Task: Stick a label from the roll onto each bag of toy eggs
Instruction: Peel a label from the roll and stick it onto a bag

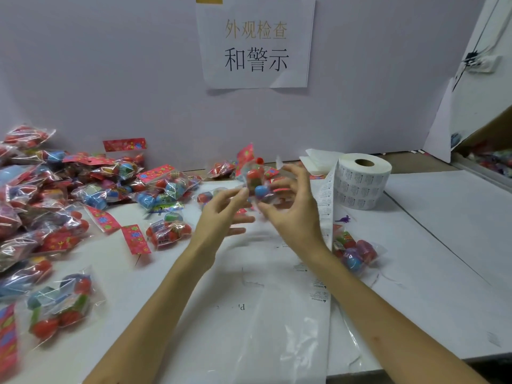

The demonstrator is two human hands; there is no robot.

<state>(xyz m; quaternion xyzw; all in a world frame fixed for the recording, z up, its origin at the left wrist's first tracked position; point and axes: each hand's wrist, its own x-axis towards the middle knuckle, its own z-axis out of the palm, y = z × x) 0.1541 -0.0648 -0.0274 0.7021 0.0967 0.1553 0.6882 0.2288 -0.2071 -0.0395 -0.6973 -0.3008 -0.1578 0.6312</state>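
Fingers (292, 173) of the right hand (293, 209) curl w/ the thumb round a clear bag of toy eggs (256, 180), held up off the surface. The left hand (221, 214) has its fingers (235, 195) straight & spread, index tip at the bag's left edge; blur hides whether it touches. Behind both hands a pale lilac wall (110, 79) runs full width. Under them is a white table (443, 259), w/ a clear plastic sheet (277, 333) lying below the forearms. Left of the left fingers a big heap of bagged eggs (55, 195) w/ red header cards spreads to the frame edge. Above the fingers, on the wall, hangs a paper sign (255, 51) w/ printed characters. Just right of the right fingers the label roll (363, 184) stands on end on the table, core hole up; its label strip (325, 209) trails down past the right wrist. Right of that wrist, beside the strip, a lone bag (354, 253) lies flat. Far right & higher up sits a wall socket (483, 63). Between roll & lone bag lies a tiny purple toy dinosaur (344, 218).
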